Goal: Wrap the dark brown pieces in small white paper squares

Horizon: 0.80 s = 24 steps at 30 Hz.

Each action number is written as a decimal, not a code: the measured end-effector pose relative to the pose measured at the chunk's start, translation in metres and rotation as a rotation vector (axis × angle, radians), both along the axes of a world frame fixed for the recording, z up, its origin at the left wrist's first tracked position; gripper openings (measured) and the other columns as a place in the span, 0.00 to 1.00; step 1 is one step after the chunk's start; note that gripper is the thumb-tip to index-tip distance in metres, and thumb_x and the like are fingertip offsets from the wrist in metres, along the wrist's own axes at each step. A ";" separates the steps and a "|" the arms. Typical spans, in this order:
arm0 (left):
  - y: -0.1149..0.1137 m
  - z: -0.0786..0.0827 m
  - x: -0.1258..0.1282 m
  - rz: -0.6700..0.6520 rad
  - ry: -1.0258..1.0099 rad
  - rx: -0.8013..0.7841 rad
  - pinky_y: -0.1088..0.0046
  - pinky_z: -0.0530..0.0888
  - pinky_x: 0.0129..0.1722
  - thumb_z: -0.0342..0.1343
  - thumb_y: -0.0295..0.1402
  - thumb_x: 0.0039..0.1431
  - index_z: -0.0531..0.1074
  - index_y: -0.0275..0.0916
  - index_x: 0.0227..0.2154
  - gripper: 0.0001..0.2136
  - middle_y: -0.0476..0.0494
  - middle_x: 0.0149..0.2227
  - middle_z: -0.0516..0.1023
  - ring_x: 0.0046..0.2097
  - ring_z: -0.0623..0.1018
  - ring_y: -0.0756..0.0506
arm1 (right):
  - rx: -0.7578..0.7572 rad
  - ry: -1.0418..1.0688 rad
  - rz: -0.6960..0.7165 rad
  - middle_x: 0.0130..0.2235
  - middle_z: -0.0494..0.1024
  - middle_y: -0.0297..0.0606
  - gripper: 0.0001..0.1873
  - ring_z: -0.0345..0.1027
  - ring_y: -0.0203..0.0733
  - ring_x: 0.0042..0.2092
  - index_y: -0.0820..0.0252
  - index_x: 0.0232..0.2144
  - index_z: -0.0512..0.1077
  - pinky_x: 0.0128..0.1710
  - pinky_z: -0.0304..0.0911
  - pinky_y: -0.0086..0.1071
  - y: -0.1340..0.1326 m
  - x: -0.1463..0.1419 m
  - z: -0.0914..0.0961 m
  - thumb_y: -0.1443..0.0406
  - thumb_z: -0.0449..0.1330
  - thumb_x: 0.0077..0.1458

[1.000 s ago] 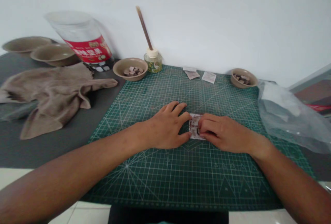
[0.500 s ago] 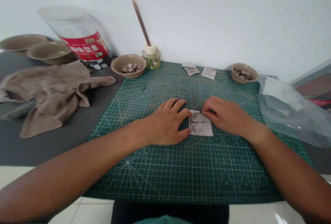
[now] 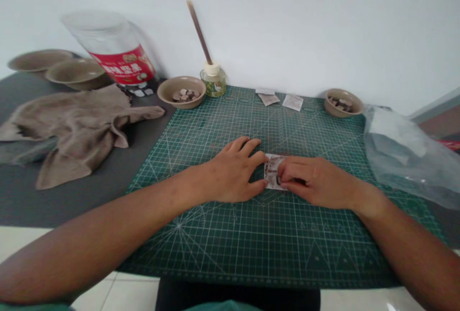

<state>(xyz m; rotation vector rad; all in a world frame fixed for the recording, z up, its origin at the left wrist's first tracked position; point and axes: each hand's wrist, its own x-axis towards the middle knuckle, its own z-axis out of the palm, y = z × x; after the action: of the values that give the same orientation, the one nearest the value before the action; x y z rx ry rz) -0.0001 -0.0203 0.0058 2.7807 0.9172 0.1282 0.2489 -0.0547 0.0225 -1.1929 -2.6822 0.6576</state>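
A: Bare left hand?
B: Palm down, fingers spread, left forearm slanting in from lower left.
A: Bare right hand?
B: Fingers curled, pinching; right forearm angled from lower right.

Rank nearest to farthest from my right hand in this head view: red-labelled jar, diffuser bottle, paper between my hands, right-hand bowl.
1. Paper: left side, at the right hand
2. Right-hand bowl: back right
3. Diffuser bottle: back, left
4. Jar: back, far left
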 end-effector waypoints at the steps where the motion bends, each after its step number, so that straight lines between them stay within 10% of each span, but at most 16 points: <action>1: 0.000 0.000 0.000 0.000 0.001 0.000 0.45 0.58 0.64 0.52 0.48 0.65 0.65 0.42 0.59 0.25 0.33 0.66 0.57 0.67 0.57 0.29 | 0.028 -0.003 -0.023 0.42 0.76 0.35 0.06 0.71 0.39 0.39 0.56 0.37 0.72 0.37 0.62 0.32 0.000 -0.001 -0.001 0.65 0.55 0.66; 5: 0.000 0.002 0.000 0.008 0.001 0.007 0.45 0.58 0.65 0.52 0.48 0.65 0.64 0.42 0.60 0.24 0.34 0.66 0.58 0.68 0.57 0.30 | 0.163 -0.062 -0.210 0.40 0.76 0.37 0.05 0.70 0.42 0.39 0.57 0.36 0.72 0.38 0.61 0.35 0.002 0.001 -0.002 0.64 0.56 0.64; 20: 0.000 0.002 0.000 0.000 0.017 -0.002 0.46 0.58 0.65 0.52 0.49 0.64 0.65 0.42 0.59 0.25 0.34 0.67 0.57 0.67 0.56 0.30 | 0.027 -0.006 -0.056 0.40 0.74 0.35 0.06 0.69 0.39 0.38 0.56 0.35 0.69 0.38 0.62 0.33 -0.001 -0.004 -0.003 0.64 0.56 0.65; 24: 0.000 0.003 0.000 0.008 0.019 -0.004 0.45 0.59 0.64 0.51 0.48 0.65 0.65 0.42 0.59 0.24 0.34 0.66 0.57 0.68 0.56 0.29 | 0.163 -0.077 -0.239 0.41 0.74 0.39 0.05 0.69 0.43 0.40 0.57 0.37 0.69 0.36 0.61 0.34 0.000 -0.005 -0.004 0.64 0.55 0.66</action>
<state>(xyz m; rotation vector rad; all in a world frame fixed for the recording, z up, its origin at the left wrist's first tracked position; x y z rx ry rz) -0.0002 -0.0202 0.0088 2.7789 0.9326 0.1017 0.2435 -0.0543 0.0189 -1.4870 -2.5361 0.3581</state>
